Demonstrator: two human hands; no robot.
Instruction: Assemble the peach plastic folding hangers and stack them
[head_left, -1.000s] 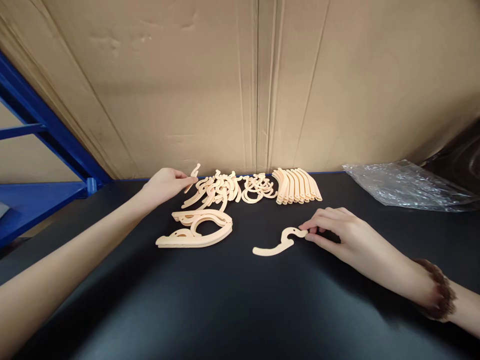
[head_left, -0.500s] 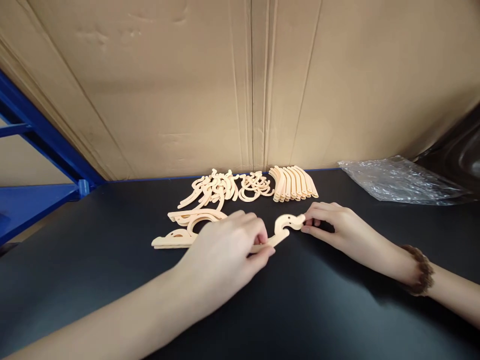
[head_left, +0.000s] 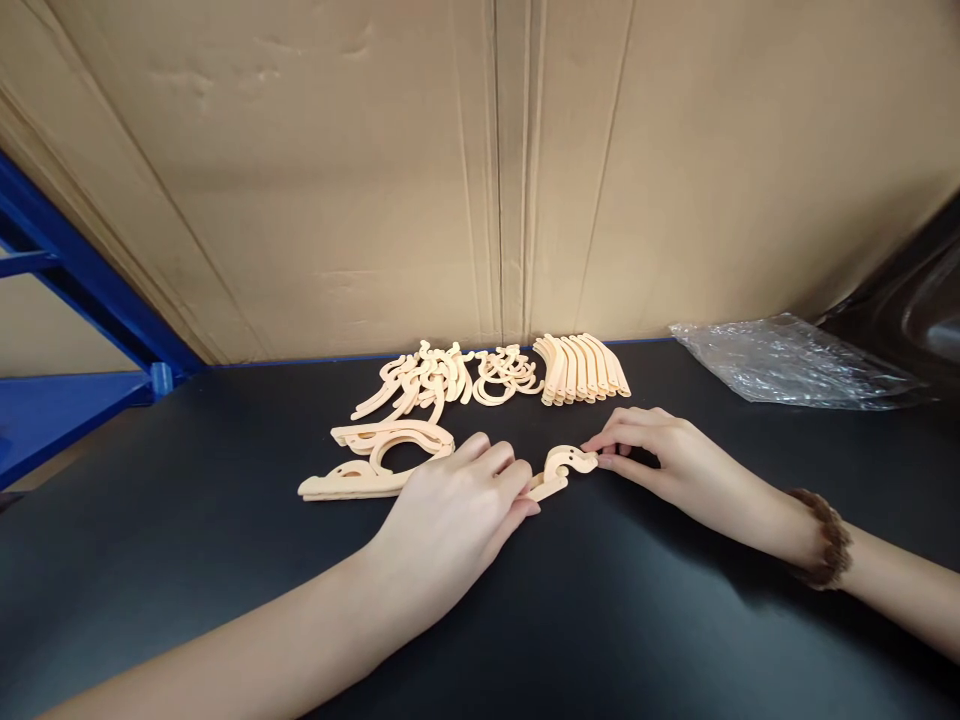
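My left hand (head_left: 457,520) pinches a flat beige arm piece (head_left: 550,486) low over the black table. My right hand (head_left: 671,455) grips the tip of a curved beige hook piece (head_left: 568,459) with two holes; its other end lies against the arm piece. Left of my left hand lie beige parts put together as folded hangers (head_left: 360,485), partly hidden by that hand. Behind are a loose heap of curved pieces (head_left: 431,378), a smaller heap of hooks (head_left: 506,375) and a row of arm pieces (head_left: 583,368).
A clear plastic bag (head_left: 795,362) lies at the back right of the black table (head_left: 615,620). Cardboard (head_left: 337,180) stands behind the table. A blue metal frame (head_left: 97,280) is at the left.
The hook piece has come left and slightly down with my right hand, closer to my left hand. The view has shifted slightly.
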